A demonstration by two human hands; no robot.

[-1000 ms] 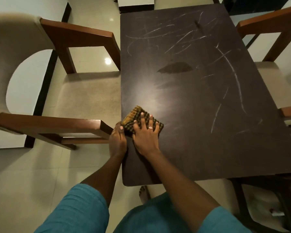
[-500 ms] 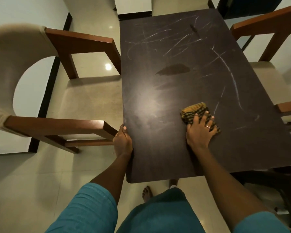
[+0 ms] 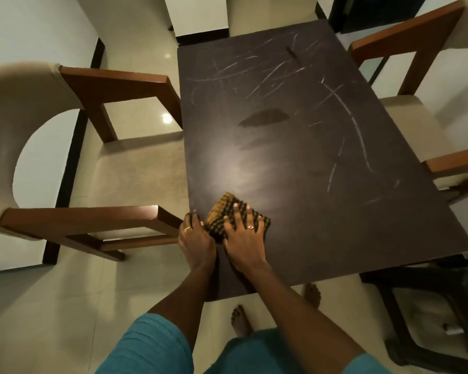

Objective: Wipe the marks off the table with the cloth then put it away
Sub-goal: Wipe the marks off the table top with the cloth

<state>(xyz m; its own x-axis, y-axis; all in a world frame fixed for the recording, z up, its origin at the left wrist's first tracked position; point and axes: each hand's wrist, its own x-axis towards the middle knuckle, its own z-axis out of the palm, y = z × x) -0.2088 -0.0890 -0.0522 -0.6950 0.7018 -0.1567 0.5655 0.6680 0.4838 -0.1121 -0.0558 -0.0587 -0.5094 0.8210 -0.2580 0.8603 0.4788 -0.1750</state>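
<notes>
Dark brown laminate, streaked with pale chalky marks point(image 3: 343, 109), fills the middle of the room as a person in teal sleeves bends over the worktop point(image 3: 322, 211). The right hand point(image 3: 242, 238) lies flat on a folded yellow-and-black checked cloth point(image 3: 227, 214), fingers spread wide and pressing down on it rather than curled round it; a ring shows on one finger. The cloth sits on the near left part of the worktop, just inside its left edge. The left hand point(image 3: 196, 242) has its grip closed over that left edge, fingertips on top of the surface and just beside the cloth, a gold ring on one finger.

The marks lie across the far half and down the right side, well apart from the cloth. A darker smear point(image 3: 264, 117) sits near the centre. The near centre around the cloth looks bare and catches a soft glare.

A cushioned wooden armchair point(image 3: 114, 168) stands hard against the worktop's left edge, its near armrest ending just beside the left hand. A second armchair point(image 3: 427, 82) stands at the right edge. A dark stool point(image 3: 430, 306) sits low by the near right corner. The person's bare feet point(image 3: 241, 319) show on the pale tiled floor under the near edge.
</notes>
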